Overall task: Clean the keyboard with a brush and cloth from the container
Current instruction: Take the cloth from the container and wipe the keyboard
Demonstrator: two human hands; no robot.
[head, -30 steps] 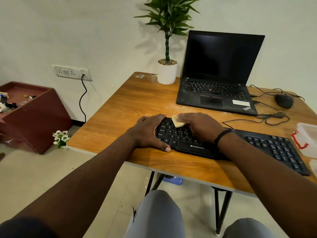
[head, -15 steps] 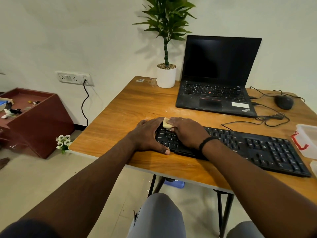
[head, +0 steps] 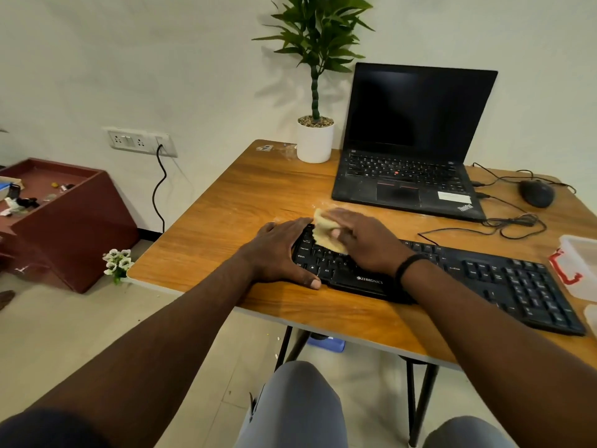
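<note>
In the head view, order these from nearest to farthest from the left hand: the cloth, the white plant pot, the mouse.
1. cloth: just right of the left hand, on the keyboard.
2. white plant pot: behind, at the table's back edge.
3. mouse: far right, beyond the laptop.

the keyboard [head: 484,279] is black with white lettering, the cloth [head: 324,232] on it pale yellow. the surface [head: 245,202] is warm orange-brown wood grain. the laptop [head: 410,150] is black with a red dot among its keys. the container [head: 578,263] at right is clear with a red clip. the plant pot [head: 315,143] is white, its leaves green.
</note>
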